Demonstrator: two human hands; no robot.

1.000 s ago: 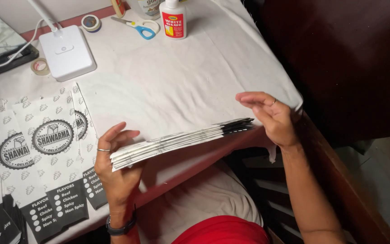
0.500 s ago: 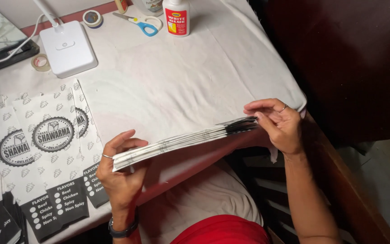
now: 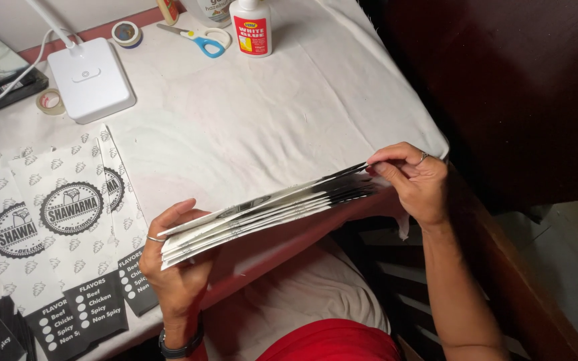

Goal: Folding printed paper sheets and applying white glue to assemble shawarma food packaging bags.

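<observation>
so paper bag stack [image 3: 269, 210] runs lower-left to upper-right, edge-on, left hand [image 3: 175, 267] & right hand [image 3: 413, 180] grip closed on ends.

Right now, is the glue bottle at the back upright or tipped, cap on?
Upright, cap on: the glue bottle stands on its base on the table beside the scissors, white cap at top. Its fill level cannot be told.

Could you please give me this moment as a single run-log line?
left hand: grips near end of paper bag stack | right hand: pinches far end | stack: held edge-on above table
</observation>
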